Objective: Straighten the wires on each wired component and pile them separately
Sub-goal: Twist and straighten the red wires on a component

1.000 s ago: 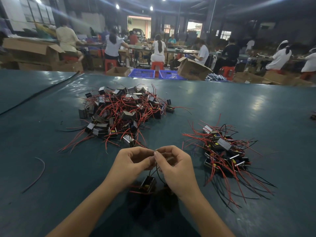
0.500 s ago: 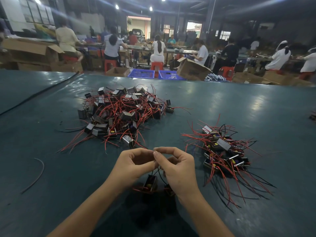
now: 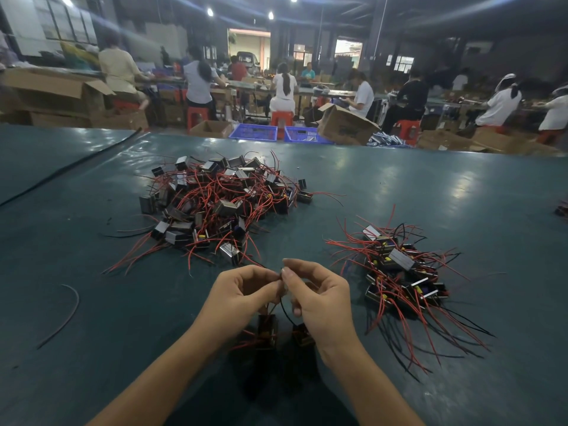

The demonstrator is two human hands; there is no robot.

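Note:
My left hand (image 3: 239, 298) and my right hand (image 3: 319, 298) meet thumb to thumb above the green table (image 3: 399, 195), both pinching the thin wires of small wired components. One dark component (image 3: 266, 330) dangles under the left hand, a second one (image 3: 302, 335) under the right; a black wire loops between them. A large tangled heap of components with red wires (image 3: 221, 204) lies beyond the hands to the left. To the right lies a smaller pile (image 3: 402, 278) whose red and black wires fan out toward me.
A loose dark wire (image 3: 66, 315) curls on the table at the left, and a black cable (image 3: 70, 166) runs along the far left. Beyond the table's far edge are cardboard boxes (image 3: 345, 124), blue crates (image 3: 256, 132) and seated people working at benches.
Both hands have risen slightly with the wires, and the two hanging components have shifted a little beneath them. The piles have not moved.

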